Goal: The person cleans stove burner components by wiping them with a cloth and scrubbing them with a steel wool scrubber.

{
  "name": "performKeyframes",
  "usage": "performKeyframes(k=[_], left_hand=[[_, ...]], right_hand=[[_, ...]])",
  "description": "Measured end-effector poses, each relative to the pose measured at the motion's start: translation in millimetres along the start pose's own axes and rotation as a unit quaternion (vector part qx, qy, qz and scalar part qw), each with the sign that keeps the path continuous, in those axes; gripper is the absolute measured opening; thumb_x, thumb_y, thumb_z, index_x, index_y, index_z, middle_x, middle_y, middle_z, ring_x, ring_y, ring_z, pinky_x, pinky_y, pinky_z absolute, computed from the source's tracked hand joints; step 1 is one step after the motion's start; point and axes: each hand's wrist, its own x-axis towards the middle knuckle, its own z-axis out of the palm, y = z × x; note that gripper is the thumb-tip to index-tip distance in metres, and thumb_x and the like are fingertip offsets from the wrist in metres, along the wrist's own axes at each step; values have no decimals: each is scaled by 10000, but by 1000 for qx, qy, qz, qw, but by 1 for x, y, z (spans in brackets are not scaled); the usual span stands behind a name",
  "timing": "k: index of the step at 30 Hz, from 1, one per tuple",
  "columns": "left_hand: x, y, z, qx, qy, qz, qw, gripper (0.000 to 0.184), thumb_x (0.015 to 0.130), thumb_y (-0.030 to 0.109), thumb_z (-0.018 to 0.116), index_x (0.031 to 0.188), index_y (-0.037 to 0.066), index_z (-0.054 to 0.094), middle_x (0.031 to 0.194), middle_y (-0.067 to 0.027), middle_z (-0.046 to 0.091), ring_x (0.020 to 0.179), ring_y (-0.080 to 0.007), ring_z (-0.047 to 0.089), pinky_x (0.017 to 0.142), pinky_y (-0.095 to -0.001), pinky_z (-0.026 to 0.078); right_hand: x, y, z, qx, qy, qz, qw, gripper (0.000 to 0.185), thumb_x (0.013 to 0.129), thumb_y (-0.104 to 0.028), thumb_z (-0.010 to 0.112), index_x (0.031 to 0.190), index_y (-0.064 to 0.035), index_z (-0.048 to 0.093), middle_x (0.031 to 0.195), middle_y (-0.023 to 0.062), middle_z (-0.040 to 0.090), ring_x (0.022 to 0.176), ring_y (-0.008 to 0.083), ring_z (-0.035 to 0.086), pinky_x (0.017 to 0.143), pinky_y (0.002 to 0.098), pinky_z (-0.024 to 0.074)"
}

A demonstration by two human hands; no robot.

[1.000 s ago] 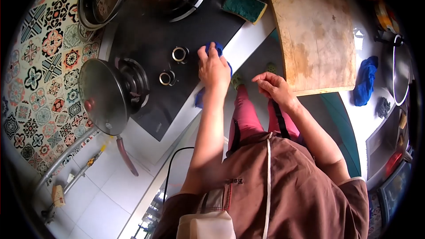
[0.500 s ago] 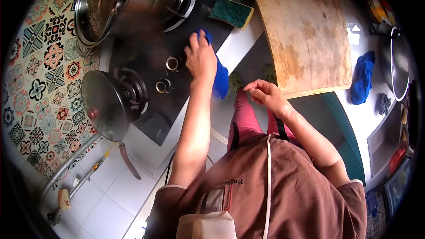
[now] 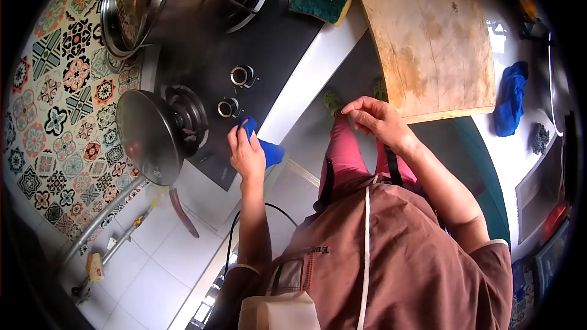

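My left hand [image 3: 249, 154] is closed on a blue cloth [image 3: 271, 153] at the front edge of the black stovetop [image 3: 282, 55]. Part of the cloth hangs past that edge, and some of it is hidden under my fingers. Just above the hand are two round burner knobs [image 3: 228, 108]. My right hand [image 3: 380, 121] hovers in front of my body, near the corner of the wooden cutting board [image 3: 437, 43]. Its fingers are bent with thumb and fingertip close together, and I see nothing between them.
A wok [image 3: 148, 137] sits on the near burner and a large steel pot [image 3: 199, 0] on the far one. A green sponge [image 3: 320, 2] lies by the stove's edge. Right of the board are another blue cloth [image 3: 511, 99] and a dark scouring pad [image 3: 540, 139].
My left hand has slid the blue cloth along the stovetop toward my body, from beside the upper knob to below both knobs. The right hand keeps nearly the same pose.
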Motion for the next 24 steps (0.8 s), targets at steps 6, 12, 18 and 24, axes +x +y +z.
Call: performKeyframes(k=[6, 12, 18, 24], left_hand=[[28, 29, 18, 17, 12, -99, 995, 393, 900, 194, 528, 1282, 277, 497, 1223, -93, 446, 1009, -345, 570, 788, -451, 492], [22, 5, 20, 16, 38, -60, 997, 367, 901, 164, 523, 1233, 317, 549, 1261, -54, 435, 1043, -333, 553, 828, -442, 481], [13, -22, 23, -9, 37, -81, 996, 374, 898, 149, 523, 1240, 298, 552, 1264, -62, 441, 1046, -325, 553, 861, -436, 465], [4, 37, 45, 22, 76, -60, 995, 453, 862, 161, 562, 1302, 216, 468, 1268, -131, 408, 996, -402, 549, 805, -459, 488]], right_hand=[[-6, -3, 5, 4, 6, -6, 1000, 171, 952, -203, 519, 1026, -76, 605, 741, -36, 511, 662, 37, 434, 596, 177, 355], [-11, 1, 5, 22, 14, -12, 1000, 166, 951, -202, 521, 1026, -79, 603, 732, -31, 505, 639, 32, 412, 569, 172, 334], [-14, 5, 3, 34, 31, -17, 999, 161, 949, -195, 521, 1024, -79, 603, 732, -29, 508, 623, 32, 402, 551, 169, 323], [-18, 11, 0, 32, 43, -19, 998, 159, 947, -191, 520, 1012, -74, 607, 727, -26, 513, 613, 32, 401, 550, 172, 323]])
